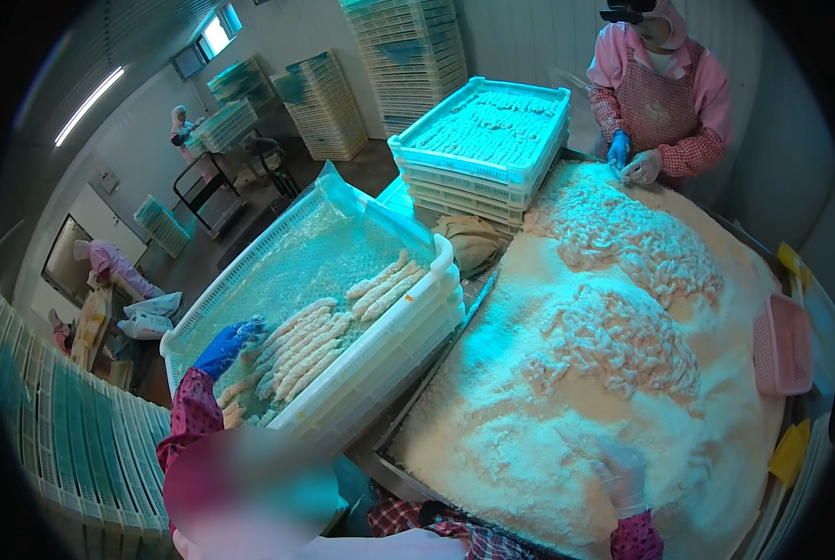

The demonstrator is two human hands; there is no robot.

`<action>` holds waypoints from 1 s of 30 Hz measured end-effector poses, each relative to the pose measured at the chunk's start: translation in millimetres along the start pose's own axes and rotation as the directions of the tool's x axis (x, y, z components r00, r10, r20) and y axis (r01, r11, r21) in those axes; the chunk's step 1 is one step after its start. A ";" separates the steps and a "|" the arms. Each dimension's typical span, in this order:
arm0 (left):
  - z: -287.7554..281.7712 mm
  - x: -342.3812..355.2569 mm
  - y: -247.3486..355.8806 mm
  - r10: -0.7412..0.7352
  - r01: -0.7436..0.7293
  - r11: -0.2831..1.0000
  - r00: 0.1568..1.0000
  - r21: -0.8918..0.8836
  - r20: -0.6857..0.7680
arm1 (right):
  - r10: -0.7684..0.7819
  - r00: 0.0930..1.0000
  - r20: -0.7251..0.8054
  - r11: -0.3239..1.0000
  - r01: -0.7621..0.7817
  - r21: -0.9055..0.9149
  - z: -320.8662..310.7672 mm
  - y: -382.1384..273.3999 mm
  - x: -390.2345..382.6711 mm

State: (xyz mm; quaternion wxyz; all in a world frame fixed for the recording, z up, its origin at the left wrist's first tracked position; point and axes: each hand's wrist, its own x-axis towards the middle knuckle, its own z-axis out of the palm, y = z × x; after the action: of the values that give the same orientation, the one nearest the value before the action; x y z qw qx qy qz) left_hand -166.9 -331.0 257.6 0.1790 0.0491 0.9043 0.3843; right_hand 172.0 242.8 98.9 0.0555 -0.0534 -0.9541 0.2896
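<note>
My left hand (227, 347), in a crumb-dusted blue glove, reaches over a white plastic tray (240, 271) on a stack of trays. Its fingers stretch toward the ends of a row of crumb-coated strips (301, 345) and look free of any strip. More coated strips (386, 285) lie farther right in the same tray. At the lower right my right hand (624, 476), in a pale, see-through glove, is down at the loose crumbs (492, 411) on a wide work table. Its fingers blend into the crumbs. Beyond it lies a heap of coated strips (618, 341).
A second strip heap (623, 233) lies farther back. Filled trays (483, 131) stand stacked beyond my tray. A co-worker (655, 103) handles something small at the table's far end. A pink basket (782, 345) sits by the right edge. Tray stacks (81, 448) line the left.
</note>
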 end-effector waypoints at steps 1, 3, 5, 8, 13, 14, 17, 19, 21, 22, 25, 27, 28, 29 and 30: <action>0.2 -1.0 -4.6 0.101 -0.098 0.994 0.993 0.056 -0.065 | 0.069 0.988 -0.136 0.997 -0.062 0.053 -1.0 1.9 -4.9; 27.9 -1.8 23.7 0.230 -0.240 0.969 0.963 -0.063 -0.143 | -0.059 0.975 -0.215 0.998 0.059 -0.009 -10.7 -5.5 -5.2; 80.7 -9.2 79.7 0.229 -0.246 0.950 0.968 -0.193 -0.102 | -0.127 0.980 -0.156 0.972 0.091 -0.219 -0.3 1.0 -7.4; 145.7 -21.0 116.7 0.536 -0.529 0.844 0.830 -0.086 0.152 | 0.141 0.935 -0.325 0.989 -0.144 0.014 2.4 24.7 -11.6; 291.7 -14.8 158.3 0.674 -0.663 0.718 0.588 -0.209 0.447 | -0.085 0.887 -0.454 0.958 -0.052 -0.282 -12.4 1.4 -0.5; 320.0 -10.6 161.1 0.678 -0.750 0.654 0.526 -0.095 0.514 | -0.116 0.909 -0.399 0.949 -0.017 -0.315 -4.4 -1.9 2.4; 441.1 -3.5 145.4 0.877 -0.938 0.325 0.252 -0.119 0.409 | -0.131 0.957 -0.260 0.964 0.062 -0.260 33.2 15.9 6.3; 475.7 3.8 129.5 0.848 -0.946 0.317 0.255 -0.059 0.464 | 0.020 0.961 -0.276 0.989 -0.060 -0.138 31.5 27.5 -6.6; 481.2 8.3 124.0 0.802 -0.891 0.450 0.370 -0.066 0.468 | 0.153 0.960 -0.234 0.981 -0.176 -0.079 23.5 37.2 -18.4; 475.5 11.8 121.9 0.774 -0.863 0.501 0.417 -0.058 0.476 | 0.206 0.959 -0.192 0.970 -0.227 -0.090 18.2 38.9 -24.5; 473.6 4.8 133.8 0.738 -0.843 0.538 0.481 0.018 0.474 | 0.338 0.877 -0.341 0.937 -0.281 0.206 13.8 26.1 -22.2; 474.4 2.4 137.5 0.737 -0.828 0.558 0.467 -0.050 0.488 | 0.289 0.824 -0.487 0.946 -0.170 0.275 7.2 16.1 -5.7; 470.3 4.3 140.1 0.796 -0.855 0.497 0.380 -0.150 0.471 | 0.193 0.817 -0.544 0.976 -0.102 0.194 2.1 11.8 1.1; 464.2 8.2 142.9 0.848 -0.869 0.429 0.292 -0.248 0.442 | 0.094 0.801 -0.592 0.994 -0.037 0.107 0.5 9.5 3.9; 458.0 11.4 139.1 0.891 -0.870 0.357 0.207 -0.341 0.405 | 0.103 0.884 -0.455 0.995 -0.085 0.060 3.2 10.2 -0.4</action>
State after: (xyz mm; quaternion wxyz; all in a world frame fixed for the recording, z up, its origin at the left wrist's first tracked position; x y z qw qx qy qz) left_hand -18.7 79.2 60.1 0.1706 0.6525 0.6181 0.4038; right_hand 172.6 249.5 90.5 0.2657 -0.1650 -0.9047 0.2894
